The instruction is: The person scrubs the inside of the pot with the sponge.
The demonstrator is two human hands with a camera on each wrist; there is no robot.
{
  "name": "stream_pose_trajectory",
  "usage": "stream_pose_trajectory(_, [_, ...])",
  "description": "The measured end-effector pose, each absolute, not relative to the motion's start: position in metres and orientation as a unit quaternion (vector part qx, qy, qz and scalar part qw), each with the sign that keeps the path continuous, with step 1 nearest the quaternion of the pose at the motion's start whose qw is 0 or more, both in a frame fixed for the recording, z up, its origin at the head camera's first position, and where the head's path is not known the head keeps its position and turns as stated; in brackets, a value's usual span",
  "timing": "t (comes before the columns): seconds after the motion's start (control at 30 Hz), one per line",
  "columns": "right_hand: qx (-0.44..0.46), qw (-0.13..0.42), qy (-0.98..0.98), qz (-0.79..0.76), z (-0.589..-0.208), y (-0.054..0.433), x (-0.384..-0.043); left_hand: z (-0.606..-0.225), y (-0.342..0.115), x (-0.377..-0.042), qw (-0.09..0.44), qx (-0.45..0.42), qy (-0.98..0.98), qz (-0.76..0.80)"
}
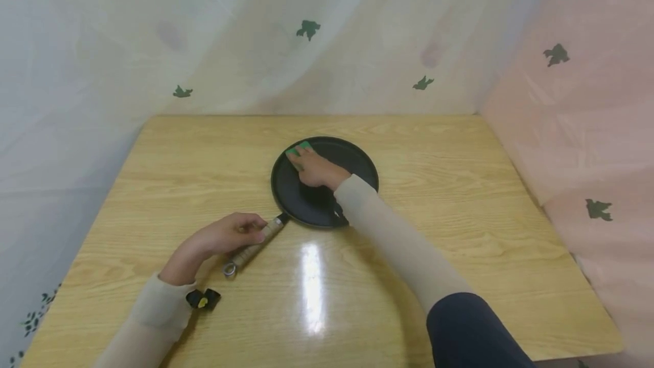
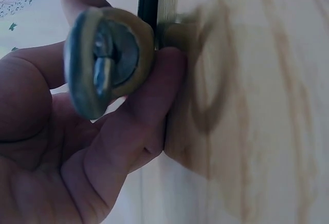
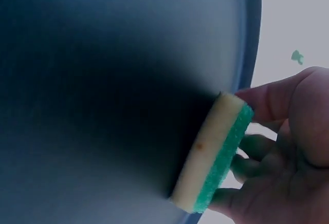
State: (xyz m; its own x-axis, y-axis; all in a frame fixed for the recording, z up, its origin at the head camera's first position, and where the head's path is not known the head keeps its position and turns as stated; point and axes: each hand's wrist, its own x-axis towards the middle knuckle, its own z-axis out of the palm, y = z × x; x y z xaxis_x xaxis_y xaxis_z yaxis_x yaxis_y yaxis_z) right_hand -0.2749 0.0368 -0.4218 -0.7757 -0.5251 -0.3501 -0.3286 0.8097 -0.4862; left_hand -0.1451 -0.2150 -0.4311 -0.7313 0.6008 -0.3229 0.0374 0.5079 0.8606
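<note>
A round black flat pan [image 1: 355,166] lies on the table, its tan handle [image 1: 248,253] pointing toward the near left. My left hand [image 1: 225,234] holds that handle between thumb and fingers. In the left wrist view the handle's metal hanging ring [image 2: 81,64] faces the camera, with fingers around the grip behind it. My right hand [image 1: 318,170] grips a sponge [image 1: 305,145] at the pan's far left, near the rim. From the right wrist, the sponge's pale yellow side [image 3: 203,149] lies against the dark pan surface [image 3: 103,106], and its green scouring layer faces my fingers.
The wood-grain table [image 1: 460,231] stretches out around the pan. Pale cloth [image 1: 357,61] with green bird shapes hangs behind it, and a pinkish cloth [image 1: 587,129] hangs along the right. A dark bow-like piece [image 1: 203,299] sits at my left cuff.
</note>
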Motion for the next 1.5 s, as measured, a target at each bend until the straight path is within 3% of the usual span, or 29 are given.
stream_pose_trajectory(0.47, [-0.197,0.231,0.928,-0.217,-0.426,0.085,-0.286,-0.43,-0.213,-0.145,0.295,0.213,0.813,0.454])
stream_pose_trajectory(1.03, [-0.182,0.202,0.937,-0.219,-0.421,0.135,-0.258,-0.43,-0.214,-0.145,0.301,0.189,0.816,0.456])
stream_pose_trajectory(1.5, [-0.154,0.165,0.951,-0.209,-0.422,0.144,-0.222,-0.432,-0.201,-0.144,0.302,0.199,0.818,0.448])
